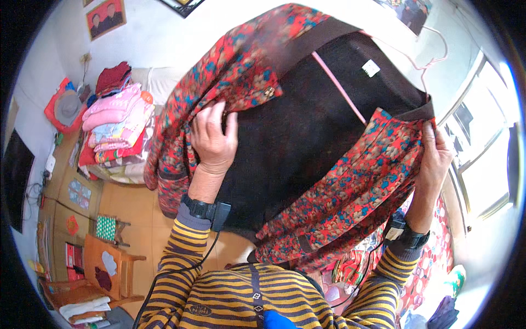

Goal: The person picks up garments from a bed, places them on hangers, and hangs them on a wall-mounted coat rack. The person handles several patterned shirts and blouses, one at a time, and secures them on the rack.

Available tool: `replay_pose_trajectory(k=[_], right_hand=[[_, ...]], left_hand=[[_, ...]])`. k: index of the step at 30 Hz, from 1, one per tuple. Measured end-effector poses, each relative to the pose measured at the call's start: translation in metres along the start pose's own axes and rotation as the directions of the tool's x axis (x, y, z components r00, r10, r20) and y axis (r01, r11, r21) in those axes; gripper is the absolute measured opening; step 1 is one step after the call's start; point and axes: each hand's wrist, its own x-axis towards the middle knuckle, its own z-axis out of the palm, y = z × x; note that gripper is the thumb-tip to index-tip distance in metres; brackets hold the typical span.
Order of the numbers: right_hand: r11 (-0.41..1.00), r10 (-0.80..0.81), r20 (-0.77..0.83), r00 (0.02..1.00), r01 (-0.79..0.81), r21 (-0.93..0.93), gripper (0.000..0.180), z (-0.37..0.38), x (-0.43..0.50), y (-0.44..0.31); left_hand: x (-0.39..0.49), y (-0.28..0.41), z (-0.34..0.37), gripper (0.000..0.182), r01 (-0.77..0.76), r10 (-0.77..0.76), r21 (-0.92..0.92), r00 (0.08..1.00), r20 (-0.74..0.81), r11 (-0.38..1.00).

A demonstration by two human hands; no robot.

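A red floral jacket [337, 197] with a dark lining hangs spread out before me on a pink wire hanger [425, 66]. The hanger's hook sticks out above the collar at the upper right, and its pink bar crosses the lining. My left hand [214, 137] is at the front edge on the left, fingers bent against the cloth; part of the fingertips is hidden. My right hand [436, 146] pinches the floral cloth beside the collar on the right. A metal clasp [269, 91] shows on the left front flap.
Folded pink blankets [113, 111] and clothes are piled on a covered seat at the left. A wooden chair [104, 263] and a small green-and-white stool [106, 228] stand lower left. A bed [435, 242] with patterned bedding lies at the right, below a window [485, 164].
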Motion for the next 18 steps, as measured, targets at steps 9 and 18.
replay_pose_trajectory(k=[9, 18], right_hand=[[0.849, 0.069, 0.06, 0.996, -0.027, -0.527, 0.032, -0.102, 0.044, 0.207], [0.391, 0.375, -0.141, 0.916, -0.294, -0.872, 0.022, -0.189, -0.106, 0.478]], left_hand=[[-0.102, 0.118, 0.09, 0.011, 0.497, -0.16, -0.482, 0.797, 0.582, 0.722], [-0.321, 0.218, 0.155, 0.013, 0.741, -0.073, -0.15, 0.259, 0.963, 0.654]])
